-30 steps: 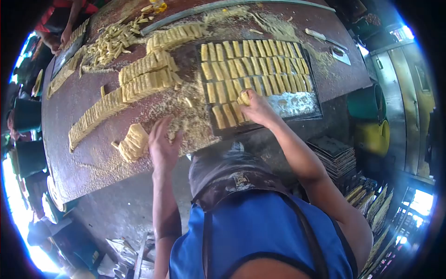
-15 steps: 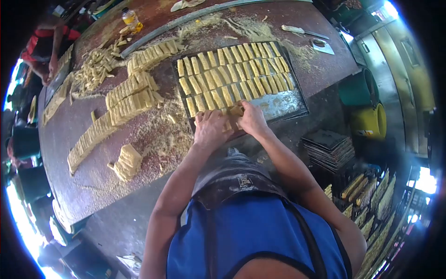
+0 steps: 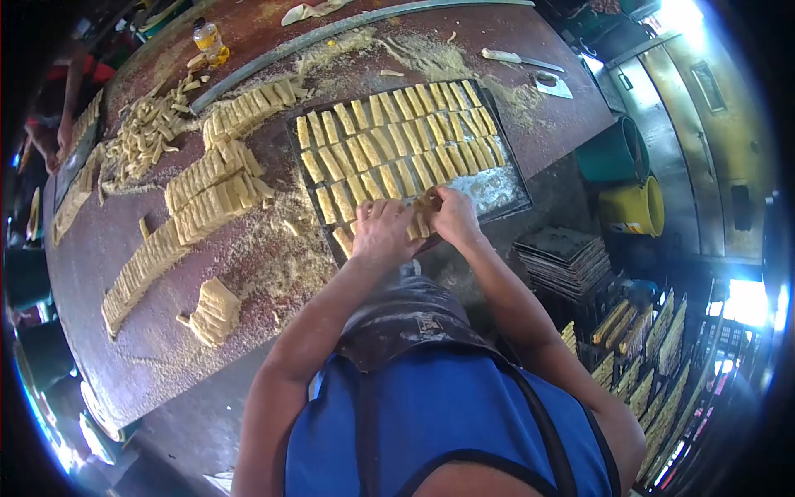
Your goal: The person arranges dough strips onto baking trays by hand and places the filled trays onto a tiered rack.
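Note:
A dark baking tray [image 3: 523, 199] holds rows of pale yellow dough sticks [image 3: 377, 142]. Over its near edge, my left hand [image 3: 386, 234] is closed, fingers curled down over a few dough sticks. My right hand [image 3: 456, 219] pinches the other side of this small group, thumb and fingers close together. Between the hands only part of the held dough sticks [image 3: 422, 222] shows; the rest are hidden under my fingers. One dough stick [image 3: 342, 241] lies at the tray's near left corner, beside my left hand. Floury bare metal shows right of my right hand.
Long stacks of cut dough [image 3: 211, 199] and a loose pile of dough pieces [image 3: 149, 132] are on the floury table [image 3: 74, 273] at left. A knife [image 3: 522, 59], scraper [image 3: 553, 84] and oil bottle [image 3: 210, 43] lie farther back. Stacked trays [image 3: 563, 261] stand right. Another person works at far left.
My left hand has shifted right along the tray's near edge, and a dough stick now shows at the near left corner. Both hands stay close together. The whole view has shifted slightly.

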`<action>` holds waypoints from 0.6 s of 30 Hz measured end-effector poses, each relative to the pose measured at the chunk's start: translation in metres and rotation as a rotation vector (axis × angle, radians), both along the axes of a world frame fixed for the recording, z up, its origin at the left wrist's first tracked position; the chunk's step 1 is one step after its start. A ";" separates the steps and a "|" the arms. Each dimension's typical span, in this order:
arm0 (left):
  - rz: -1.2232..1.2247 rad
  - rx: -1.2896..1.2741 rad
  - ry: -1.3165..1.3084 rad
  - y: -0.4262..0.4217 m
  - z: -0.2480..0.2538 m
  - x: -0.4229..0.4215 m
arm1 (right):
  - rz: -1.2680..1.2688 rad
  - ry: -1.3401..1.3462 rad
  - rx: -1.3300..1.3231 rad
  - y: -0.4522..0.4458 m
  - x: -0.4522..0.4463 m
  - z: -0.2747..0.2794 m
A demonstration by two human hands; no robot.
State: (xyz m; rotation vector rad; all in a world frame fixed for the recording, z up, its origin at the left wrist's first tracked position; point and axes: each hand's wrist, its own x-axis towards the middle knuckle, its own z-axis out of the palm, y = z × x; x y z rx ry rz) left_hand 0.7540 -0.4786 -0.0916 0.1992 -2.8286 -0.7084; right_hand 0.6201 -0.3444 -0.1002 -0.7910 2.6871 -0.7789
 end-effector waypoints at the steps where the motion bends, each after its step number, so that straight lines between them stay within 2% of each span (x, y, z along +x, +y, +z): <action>1: -0.012 -0.011 0.015 0.005 -0.001 -0.005 | 0.032 -0.039 0.009 0.001 -0.004 -0.001; 7: 0.057 -0.030 -0.095 0.022 0.009 -0.015 | 0.064 -0.145 -0.057 0.023 -0.032 0.008; 10: 0.122 -0.059 -0.096 0.040 0.013 -0.025 | 0.202 -0.124 -0.127 0.033 -0.045 -0.002; 12: 0.147 -0.060 -0.136 0.046 0.008 -0.032 | 0.325 -0.015 -0.219 0.036 -0.051 -0.012; 15: 0.179 -0.058 -0.145 0.053 -0.004 -0.033 | 0.300 -0.160 -0.286 0.035 -0.056 -0.014; 16: 0.194 -0.057 -0.121 0.053 -0.004 -0.033 | 0.297 -0.130 -0.288 0.033 -0.059 -0.021; 17: 0.202 -0.046 -0.207 0.053 0.006 -0.032 | 0.304 -0.106 -0.292 0.032 -0.062 -0.027; 18: 0.194 -0.016 -0.135 0.049 0.005 -0.028 | 0.314 -0.147 -0.265 0.031 -0.064 -0.023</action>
